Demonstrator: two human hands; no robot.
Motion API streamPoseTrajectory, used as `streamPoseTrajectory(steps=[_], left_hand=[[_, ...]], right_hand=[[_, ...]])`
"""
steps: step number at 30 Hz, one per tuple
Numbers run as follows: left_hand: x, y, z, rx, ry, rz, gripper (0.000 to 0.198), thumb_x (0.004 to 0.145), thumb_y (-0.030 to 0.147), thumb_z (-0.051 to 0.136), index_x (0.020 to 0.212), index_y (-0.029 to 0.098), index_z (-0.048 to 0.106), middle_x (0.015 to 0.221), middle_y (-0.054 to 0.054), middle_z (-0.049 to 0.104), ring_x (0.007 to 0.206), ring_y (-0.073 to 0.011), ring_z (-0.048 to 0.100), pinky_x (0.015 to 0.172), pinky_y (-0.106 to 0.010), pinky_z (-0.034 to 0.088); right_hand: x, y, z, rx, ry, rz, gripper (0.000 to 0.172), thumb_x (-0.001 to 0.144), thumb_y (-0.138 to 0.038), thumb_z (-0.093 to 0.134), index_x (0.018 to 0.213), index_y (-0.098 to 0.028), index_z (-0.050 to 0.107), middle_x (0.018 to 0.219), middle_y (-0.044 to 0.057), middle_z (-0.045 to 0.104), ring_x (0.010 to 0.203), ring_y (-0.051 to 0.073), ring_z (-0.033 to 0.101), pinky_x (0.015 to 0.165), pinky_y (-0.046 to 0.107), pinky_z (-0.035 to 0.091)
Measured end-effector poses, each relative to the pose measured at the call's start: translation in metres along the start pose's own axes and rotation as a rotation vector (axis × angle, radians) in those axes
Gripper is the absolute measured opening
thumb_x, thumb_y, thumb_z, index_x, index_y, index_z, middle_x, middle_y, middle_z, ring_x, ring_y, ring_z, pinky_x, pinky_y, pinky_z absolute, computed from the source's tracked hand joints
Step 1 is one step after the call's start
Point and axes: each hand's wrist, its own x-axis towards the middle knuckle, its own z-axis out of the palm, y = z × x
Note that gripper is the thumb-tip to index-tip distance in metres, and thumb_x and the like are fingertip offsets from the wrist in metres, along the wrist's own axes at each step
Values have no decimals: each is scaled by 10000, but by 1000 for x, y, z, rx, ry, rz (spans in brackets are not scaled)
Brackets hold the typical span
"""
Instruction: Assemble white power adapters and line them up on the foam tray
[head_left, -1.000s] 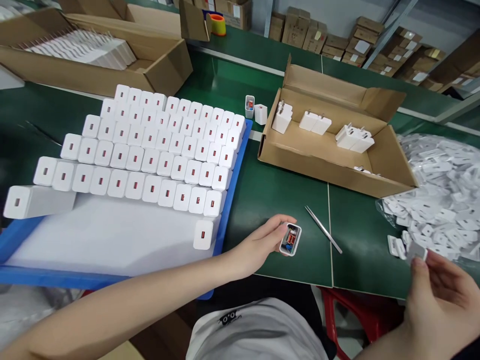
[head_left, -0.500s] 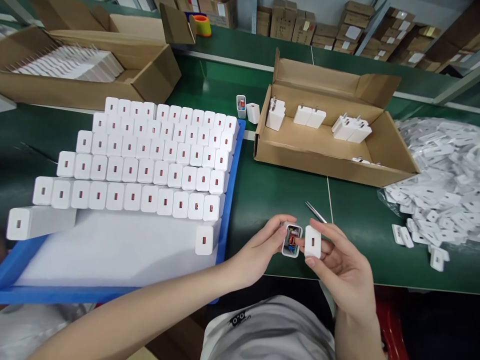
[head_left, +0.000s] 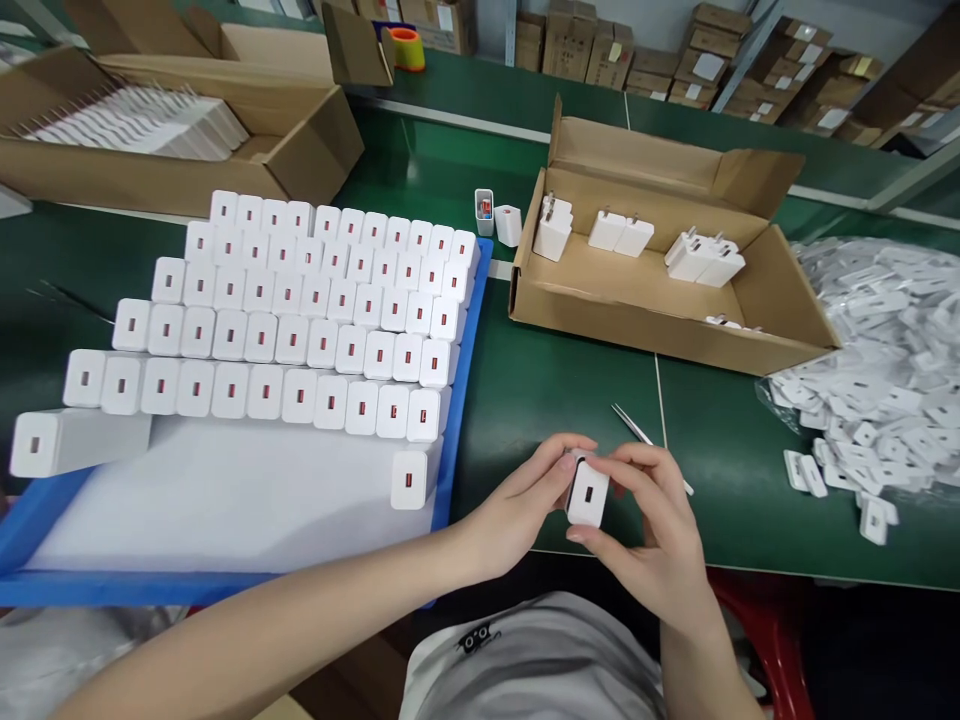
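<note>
My left hand (head_left: 517, 515) is wrapped round a white charger housing, mostly hidden behind the cap. With thumb and fingertips, my right hand (head_left: 649, 525) holds a white end cap (head_left: 587, 494) with a dark slot against the housing's open end; a dark gap shows along its upper left edge. Metal tweezers (head_left: 651, 448) lie on the green table just beyond my right hand. To the left, rows of white chargers (head_left: 265, 391) with slots facing me stand in a blue-edged tray (head_left: 457, 400), and a single charger (head_left: 409, 479) sits near its right edge.
An open cardboard box (head_left: 667, 335) with several chargers stands behind my hands. An open housing (head_left: 484, 211) and a loose white piece (head_left: 508, 226) are beside it. Bagged white caps (head_left: 892, 370) are piled at the right. Another carton (head_left: 315, 150) stands at the back left.
My right hand has moved left with the cap, which now covers the housing's open end; the inner parts no longer show. The tweezers are more fully visible.
</note>
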Motion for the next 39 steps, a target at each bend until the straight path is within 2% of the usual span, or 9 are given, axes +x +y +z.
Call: streamPoseTrajectory(steps=[8,16,19,23,27,30,32,36,39], left_hand=[[-3,-3,-4,334,-20,69,566,961,625,514,1376,242,479,1133,-74,579,991,-220,532,888,-359,439],[-6,-1,-1,392,-21,130,493,993,456,516,1404,192,447,1275,-145,559,1039,-239,578,922,-396,504],[-6,0,1,479,7,152,477,1010,393,464,1429,167,429,1345,-182,554,1131,-276,581,986,-453,495],[-6,0,1,572,-4,250,473,1021,344,438,1459,168,410,1439,-199,528,1268,-310,554,1080,-496,458],[-8,3,0,578,-54,290,532,1007,344,487,1492,185,336,1240,-158,643,1045,-247,658,924,-408,561],[-8,7,-1,647,-75,278,427,972,353,552,1362,193,488,1099,-105,674,901,-210,654,792,-338,568],[-8,8,-1,666,-66,257,370,965,360,568,1302,210,556,1118,-95,673,906,-204,641,790,-331,553],[-6,5,0,530,18,197,472,956,422,599,1362,230,453,1161,-102,650,957,-216,634,813,-351,542],[-5,2,-1,468,29,255,462,948,441,620,1315,209,463,1161,-110,654,1009,-231,635,853,-359,536]], right_hand=[[1,2,4,-30,56,-69,657,851,-194,778,1443,-370,554,1226,83,513,1072,249,586,838,392,596],[3,-2,4,-118,116,-155,736,844,-139,763,1491,-383,508,1221,93,544,1058,257,604,820,406,609],[1,-1,1,-73,77,-169,704,862,-187,755,1498,-358,507,1259,104,551,1115,274,595,868,415,597],[3,0,-5,184,3,61,515,935,-324,665,1442,-322,571,1341,114,534,1127,270,596,907,418,582],[10,2,-10,417,-4,259,331,957,-339,646,1282,-285,679,1234,100,629,1012,211,661,805,310,604],[13,5,-13,523,-24,316,249,918,-365,702,1136,-249,730,1087,88,714,961,218,697,784,297,611],[11,5,-12,565,6,340,228,899,-339,728,1108,-246,728,1029,77,733,926,212,709,796,301,613],[4,-1,-2,587,168,342,190,922,-281,698,1107,-236,695,1079,92,722,958,218,710,823,321,604],[2,-7,7,592,293,333,156,935,-251,679,1091,-244,668,1107,84,691,962,197,695,815,295,588]])
